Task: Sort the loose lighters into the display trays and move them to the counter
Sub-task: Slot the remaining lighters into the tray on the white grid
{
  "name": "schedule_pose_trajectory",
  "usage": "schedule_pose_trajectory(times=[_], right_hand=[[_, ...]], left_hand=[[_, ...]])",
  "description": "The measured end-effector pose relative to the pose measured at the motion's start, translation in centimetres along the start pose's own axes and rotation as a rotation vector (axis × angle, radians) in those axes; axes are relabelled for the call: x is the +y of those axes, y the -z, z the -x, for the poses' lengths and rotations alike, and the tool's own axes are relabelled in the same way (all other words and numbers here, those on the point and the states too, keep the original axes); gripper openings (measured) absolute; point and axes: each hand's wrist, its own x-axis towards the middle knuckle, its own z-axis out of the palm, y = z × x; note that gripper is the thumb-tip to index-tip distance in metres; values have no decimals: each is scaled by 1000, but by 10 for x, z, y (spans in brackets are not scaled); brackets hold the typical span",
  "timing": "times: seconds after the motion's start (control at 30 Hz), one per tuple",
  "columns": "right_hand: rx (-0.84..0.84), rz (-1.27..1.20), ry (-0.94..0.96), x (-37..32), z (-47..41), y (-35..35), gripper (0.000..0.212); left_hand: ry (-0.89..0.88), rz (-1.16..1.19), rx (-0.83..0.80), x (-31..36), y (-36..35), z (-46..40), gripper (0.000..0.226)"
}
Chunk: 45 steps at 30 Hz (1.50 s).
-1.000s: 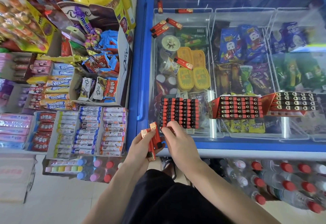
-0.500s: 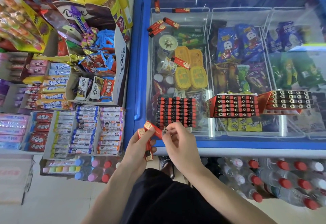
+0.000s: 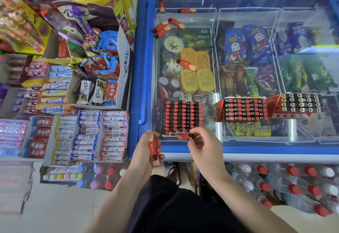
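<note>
A display tray (image 3: 182, 118) packed with red-and-black lighters lies on the glass freezer lid near its front left. My right hand (image 3: 203, 146) pinches one red lighter (image 3: 185, 137) at the tray's near edge, over its open front row. My left hand (image 3: 146, 148) grips a red lighter (image 3: 153, 150) upright, left of the tray. Several loose lighters lie farther back on the glass: a cluster of three (image 3: 166, 26), one (image 3: 186, 65) in the middle, and two (image 3: 186, 10) by the far edge. Two more filled trays (image 3: 242, 111) (image 3: 300, 103) sit to the right.
The blue-framed freezer (image 3: 135, 86) holds ice creams under its glass. Snack and candy shelves (image 3: 88, 132) crowd the left side. Bottled water packs (image 3: 293, 183) stand on the floor to the right, below the freezer's front edge.
My right hand took a lighter from my left hand and carried it forward to the tray's near edge. My left hand dropped slightly and now holds fewer lighters.
</note>
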Motion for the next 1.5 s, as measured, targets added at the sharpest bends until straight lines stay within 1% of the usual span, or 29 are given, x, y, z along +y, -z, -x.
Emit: schedule_pose_trajectory(times=[0.1,0.2,0.27,0.43,0.6,0.7,0.77,0.93,1.0,1.1,1.2,1.27,1.33,1.4,1.5], right_hand=[[-24,207,227,6,-5,-8,18],[-70,356,344,12,-7,-19,18],[-96,401,358,14,-8,-25,20],[-130,421,356,11,-11,-35,20],[-139,438,386,6,-7,-36,39],[-106,463,397,7,-8,-38,34],[-90,485,407,8,-10,-38,33],[-74,527,456,6,-11,-37,36],[-83,500,459,5,-12,-37,35],[-58,372,375,1,-8,-37,30],[-11,124,214,-11,0,-33,16],[-76,-28,68,-19,6,-31,6],[-189,-90,-75,-25,13,-32,10],[-262,-141,-168,-25,18,-35,14],[-255,-209,-216,-22,20,-36,17]], left_hand=[[4,33,16,-3,0,-2,37],[-3,37,11,-4,2,-3,36],[-5,38,5,-4,2,-3,36],[6,-8,-5,-6,2,-4,34],[-7,-111,13,-8,6,-6,32],[-1,-136,11,-6,5,-4,35],[-9,-185,40,-6,4,-2,38],[-36,-261,48,-5,2,5,36],[-43,-275,34,-4,0,10,35],[-56,-253,-13,-2,-3,14,33],[-75,-242,-38,-3,-6,15,31],[-87,-232,-54,-4,-8,14,29],[-87,-212,-47,-4,-12,14,28],[-85,-192,-53,-5,-17,13,27],[-82,-176,-74,-8,-21,14,30]])
